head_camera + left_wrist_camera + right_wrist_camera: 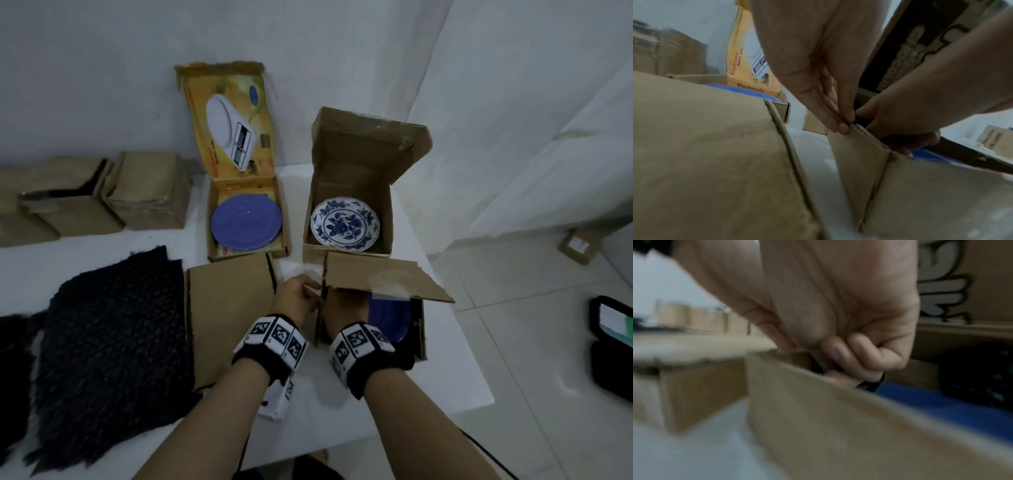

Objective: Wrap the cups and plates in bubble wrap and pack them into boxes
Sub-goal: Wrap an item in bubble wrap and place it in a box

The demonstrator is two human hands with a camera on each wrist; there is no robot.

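Observation:
A dark blue plate [390,318] [941,408] lies in the near right cardboard box [420,342], whose lid flap [383,277] stands half raised over it. My left hand [298,298] [846,125] pinches the top edge of this box's left wall [859,154] at its far corner. My right hand [346,303] [849,363] [900,126] reaches inside the box under the flap. Its fingers are curled round something thin and black at the plate's edge, apparently black bubble wrap [869,384]. More black wrap [974,378] fills the box's far side.
Behind stand a yellow scale box [284,212] with a purple-blue plate [246,224] and a brown box [385,219] with a blue floral plate [344,224]. A closed flat box [226,315], black bubble wrap sheets [109,335] and brown boxes [85,195] lie left. The table edge [455,322] runs close on the right.

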